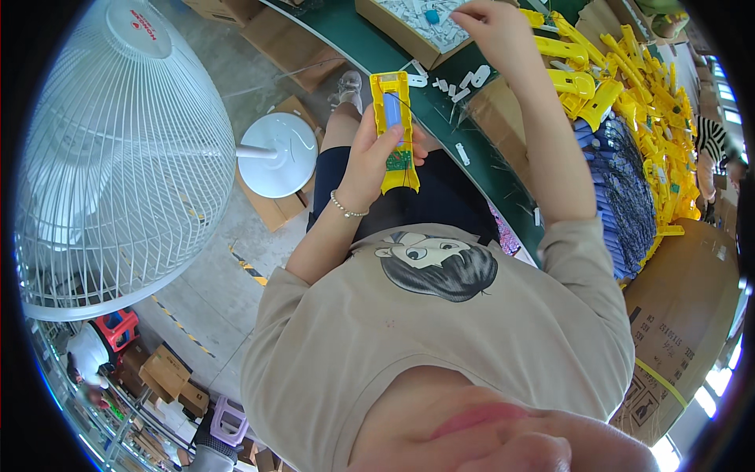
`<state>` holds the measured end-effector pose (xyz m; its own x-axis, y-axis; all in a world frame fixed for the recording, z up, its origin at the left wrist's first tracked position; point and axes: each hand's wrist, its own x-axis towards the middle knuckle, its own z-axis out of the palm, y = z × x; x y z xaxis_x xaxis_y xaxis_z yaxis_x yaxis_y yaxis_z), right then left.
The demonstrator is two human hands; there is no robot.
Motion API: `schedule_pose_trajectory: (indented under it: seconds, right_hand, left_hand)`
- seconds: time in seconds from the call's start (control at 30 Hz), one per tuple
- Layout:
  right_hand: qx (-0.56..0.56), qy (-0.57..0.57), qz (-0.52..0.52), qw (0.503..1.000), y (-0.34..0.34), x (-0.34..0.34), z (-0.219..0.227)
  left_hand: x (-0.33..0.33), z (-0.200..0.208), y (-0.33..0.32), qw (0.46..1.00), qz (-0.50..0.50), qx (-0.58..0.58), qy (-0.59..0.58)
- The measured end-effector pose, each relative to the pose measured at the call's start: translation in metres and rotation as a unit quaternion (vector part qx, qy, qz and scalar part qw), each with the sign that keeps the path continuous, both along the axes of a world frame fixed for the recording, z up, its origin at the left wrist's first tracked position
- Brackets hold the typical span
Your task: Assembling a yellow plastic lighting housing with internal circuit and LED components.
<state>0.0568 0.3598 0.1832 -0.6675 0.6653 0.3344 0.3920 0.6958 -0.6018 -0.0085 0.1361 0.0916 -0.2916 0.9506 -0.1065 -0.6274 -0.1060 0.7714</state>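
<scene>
My left hand (376, 149), with a beaded bracelet at the wrist, is closed around a yellow plastic housing (384, 82) above my lap. Inside the housing lie a blue cell (392, 108), a green circuit board (399, 160) and thin dark wires. My right hand (489, 25) is raised at the edge of a cardboard box (409, 33) filled with small white plastic parts (421, 17). Its fingertips are pinched together; what they hold, if anything, is too small to tell. A small teal piece (432, 16) lies among the white parts.
Loose white pieces (462, 85) lie on the green tabletop (440, 118). Yellow housings (657, 118) and blue cells (621, 185) are heaped on the right, beside a large carton (684, 307). To the left stands a white fan (134, 157); cartons (287, 51) sit on the floor.
</scene>
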Motion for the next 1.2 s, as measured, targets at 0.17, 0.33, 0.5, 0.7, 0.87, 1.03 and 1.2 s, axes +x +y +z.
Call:
schedule_pose_trajectory:
  seconds: [0.17,0.33,0.5,0.7,0.87,1.03,1.2]
  right_hand:
    - [0.152,-0.422,0.058,0.892,0.042,-0.047,-0.041]
    - [0.058,-0.282,0.069,0.955,0.057,-0.032,-0.038]
    - [-0.082,-0.076,0.040,0.993,0.038,0.006,-0.007]
    - [-0.329,0.073,0.069,0.939,0.030,0.036,-0.002]
    - [-0.413,0.114,0.128,0.895,-0.016,0.061,0.021]
    - [-0.485,0.136,0.156,0.850,-0.044,0.081,0.027]
    - [-0.396,0.159,0.137,0.894,-0.067,0.093,0.026]
  left_hand:
    - [0.004,0.001,0.008,0.999,0.019,-0.032,0.024]
    - [-0.005,-0.002,0.001,0.996,0.065,-0.048,0.025]
    - [-0.012,0.002,0.008,0.993,0.100,-0.048,0.048]
    - [-0.015,0.027,0.033,0.988,0.116,-0.006,0.104]
    - [-0.005,0.055,0.052,0.965,0.168,0.079,0.186]
    - [0.010,0.070,0.054,0.975,0.128,0.122,0.135]
    - [0.020,0.070,0.052,0.985,0.105,0.095,0.096]
